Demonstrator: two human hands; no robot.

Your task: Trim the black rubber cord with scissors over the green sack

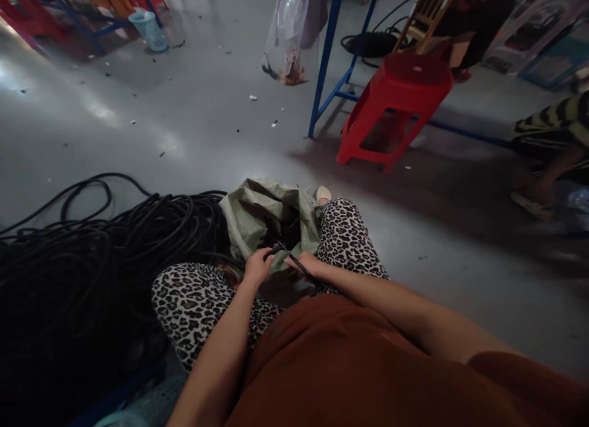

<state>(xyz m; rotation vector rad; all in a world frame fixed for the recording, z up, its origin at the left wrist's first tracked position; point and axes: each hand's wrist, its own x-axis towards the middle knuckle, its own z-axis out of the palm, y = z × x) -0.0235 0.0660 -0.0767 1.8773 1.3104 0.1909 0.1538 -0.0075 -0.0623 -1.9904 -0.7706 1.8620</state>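
Observation:
My left hand (258, 266) is closed around a short end of black hose (274, 250) above the mouth of a sack. My right hand (308, 264) grips a dark-handled cutting tool (299, 265), whose thin pale metal tip meets the hose end or lies just beside it. Whether it is a knife or scissors I cannot make out. Below both hands the greenish woven sack (239, 215) stands open between my knees, with dark pieces (289, 227) inside. To the left lies a large heap of black hose (170, 224) in loose coils.
A red plastic stool (416, 71) stands ahead on the right, by a blue metal frame (324, 65) with a clear bag (292, 40) hanging near it. A light blue basket (150, 31) is at the far left. Another person's leg (547, 175) shows at the right edge.

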